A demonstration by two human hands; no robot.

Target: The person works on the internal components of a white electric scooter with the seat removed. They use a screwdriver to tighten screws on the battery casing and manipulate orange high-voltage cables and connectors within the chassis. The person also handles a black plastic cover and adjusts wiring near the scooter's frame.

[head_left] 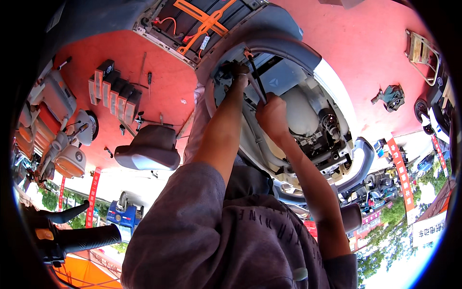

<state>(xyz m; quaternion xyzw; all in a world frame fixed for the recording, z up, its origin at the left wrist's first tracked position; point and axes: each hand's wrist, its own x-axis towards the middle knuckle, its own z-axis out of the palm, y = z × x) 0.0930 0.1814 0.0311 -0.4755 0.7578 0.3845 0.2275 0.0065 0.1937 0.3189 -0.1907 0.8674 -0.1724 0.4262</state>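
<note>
A scooter body (260, 139) lies open in front of me, its oval cavity showing a frame, wiring and dark mechanical parts. My right hand (273, 114) is closed in a fist around a long tool (256, 79) with a dark shaft and an orange end; its exact kind is unclear. My left hand (239, 72) reaches to the cavity's far left edge, beside that tool. Its fingers are in shadow among dark parts, so their grip is hidden. Inside the cavity sits a pale rounded housing (301, 111), right of my right hand.
Beyond the scooter, an orange cross-shaped strap (207, 20) spans an open compartment. Several grey-black blocks (115, 91), a screwdriver (149, 77) and a dark scooter seat (148, 148) lie on the red floor to the left. A folding chair (422, 54) stands at far right.
</note>
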